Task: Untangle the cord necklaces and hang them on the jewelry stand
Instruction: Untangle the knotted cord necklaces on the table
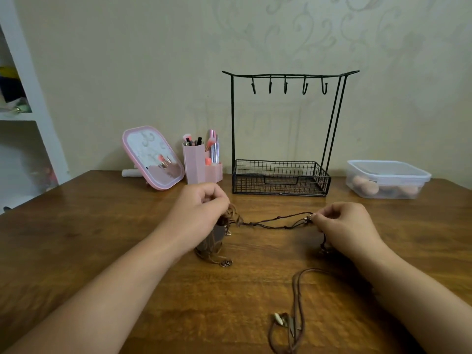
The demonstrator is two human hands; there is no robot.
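My left hand (201, 208) grips a tangled bunch of brown cord necklaces (217, 241) that hangs down to the wooden table (102, 226). A dark cord necklace (275, 223) stretches from that bunch across to my right hand (344, 223), which pinches its metal end. Another brown cord necklace (293, 310) with a pale pendant lies loose on the table in front, under my right forearm. The black wire jewelry stand (281, 175) stands behind my hands, its several hooks (285, 85) bare.
A pink mirror (153, 157) and a pink brush holder (201, 164) stand at the back left of the stand. A clear lidded plastic box (388, 178) sits at the back right. White shelves (23, 118) rise at the far left.
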